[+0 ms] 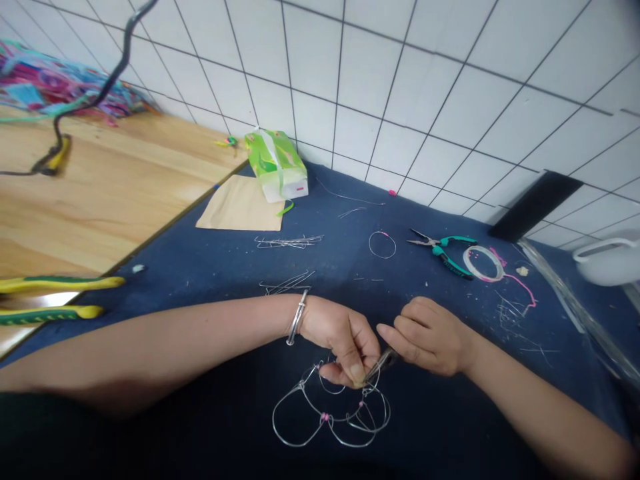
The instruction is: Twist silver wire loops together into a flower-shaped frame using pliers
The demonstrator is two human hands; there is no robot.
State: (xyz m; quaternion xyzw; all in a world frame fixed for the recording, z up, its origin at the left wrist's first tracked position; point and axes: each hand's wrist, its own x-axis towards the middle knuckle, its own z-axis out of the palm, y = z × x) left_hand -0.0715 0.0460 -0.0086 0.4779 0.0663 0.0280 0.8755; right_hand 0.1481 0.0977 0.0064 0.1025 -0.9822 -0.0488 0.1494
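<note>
My left hand (345, 340), with a silver bangle (299, 319) on its wrist, pinches a wire ornament at its upper edge. The wire ornament (294, 445) is made of several silvery loops joined round a ring, with pink beads (325, 417) at the joints. Closed around a pair of pliers is my right hand (433, 337). Only the dark metal jaws of the pliers (384, 362) show, touching the wire beside my left fingertips; the handles are hidden in the palm. My left fingers cover part of the ornament.
Teal-handled pliers (443, 250), a roll with pink cord (483, 264) and a wire ring (382, 245) lie on the blue mat. Bent wires (289, 242) lie left of them. A tissue pack (277, 163) stands near the tiled wall. Yellow-green handles (60, 313) jut in at left.
</note>
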